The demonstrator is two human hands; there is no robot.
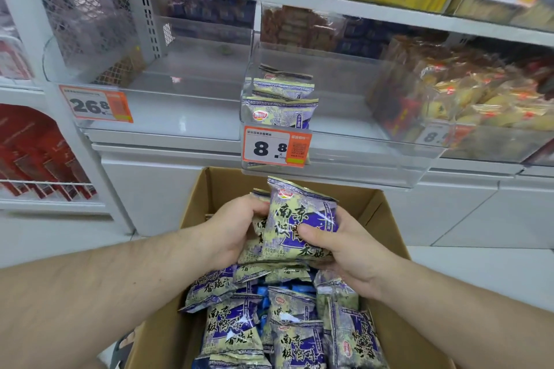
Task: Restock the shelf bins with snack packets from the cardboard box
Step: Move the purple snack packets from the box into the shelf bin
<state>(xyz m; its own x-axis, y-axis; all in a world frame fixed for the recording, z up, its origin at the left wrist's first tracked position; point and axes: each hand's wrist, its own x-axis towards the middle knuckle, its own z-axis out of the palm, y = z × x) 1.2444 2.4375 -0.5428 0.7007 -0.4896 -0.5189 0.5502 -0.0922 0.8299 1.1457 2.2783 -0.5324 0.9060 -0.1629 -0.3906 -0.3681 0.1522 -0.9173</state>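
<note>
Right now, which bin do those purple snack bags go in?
Find the open cardboard box; directly above it sits a clear shelf bin. It wears an orange 8.8 price tag and holds a few matching purple packets, unlike the bare bin left of it.

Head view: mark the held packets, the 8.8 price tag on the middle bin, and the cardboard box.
held packets (299, 219): head view, front packet's face
8.8 price tag (266, 148): head view, printed digits
cardboard box (198, 204): head view, left inner wall

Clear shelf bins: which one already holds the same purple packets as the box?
The middle bin with the 8.8 price tag; matching purple packets are stacked at its left front.
</note>
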